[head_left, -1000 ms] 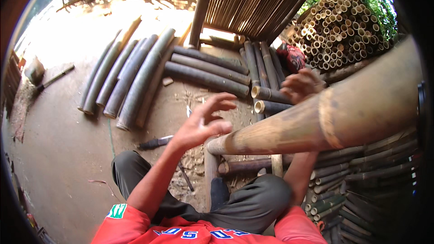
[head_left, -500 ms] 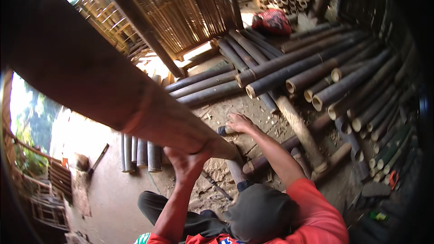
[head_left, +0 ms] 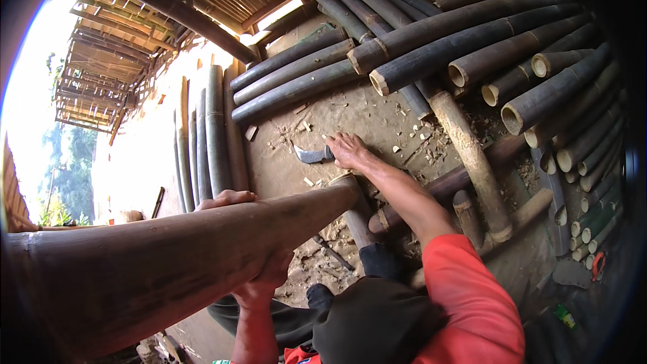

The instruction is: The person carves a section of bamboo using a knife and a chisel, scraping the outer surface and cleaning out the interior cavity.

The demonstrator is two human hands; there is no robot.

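While the left hand (head_left: 259, 256) wraps its grip around a thick bamboo pole (head_left: 168, 269), fingers curled over the top and the palm beneath, the pole slants from the lower left of the view down to the dirt floor (head_left: 283, 168), its far end (head_left: 347, 185) resting near the middle of the floor.

Right hand (head_left: 347, 150): stretched out past the pole's far end, palm down on the handle of a chopping knife (head_left: 311, 155) that lies flat on the floor; whether the grip has closed on the handle cannot be told, since the hand covers it. The dark blade points left, away from the hand.

Right sleeve (head_left: 472, 296): red, reaching to above the elbow.

Around: wood chips (head_left: 404, 135) scattered on the floor by the knife; cut bamboo lengths (head_left: 472, 34) stacked along the far and right edges of the floor (open ends facing the person); further poles (head_left: 209, 135) lying side by side at the left edge; a short pale pole (head_left: 468, 155) lying loose right of the right forearm.
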